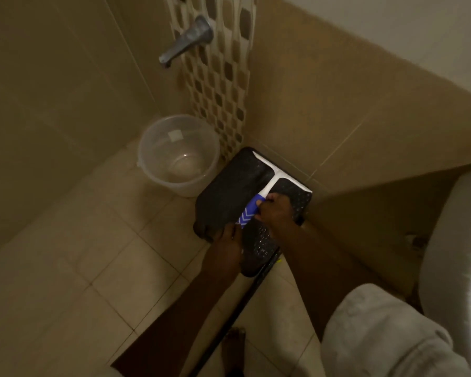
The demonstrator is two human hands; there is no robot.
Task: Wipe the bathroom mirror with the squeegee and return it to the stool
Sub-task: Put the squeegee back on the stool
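Observation:
A squeegee (272,180) with a white blade and a blue-and-white handle lies on a black perforated stool (229,191) in the corner of the tiled walls. My right hand (276,210) grips the blue handle from the right side. Just below the handle's end, my left hand (227,240) rests on the stool's near left edge; its fingers are hard to make out in the dim light. No mirror is in view.
A clear plastic bucket (178,155) stands on the floor left of the stool, under a metal tap (186,39) on the wall. A white toilet (452,240) is at the right. A dark thin pole (237,308) runs along the floor towards me.

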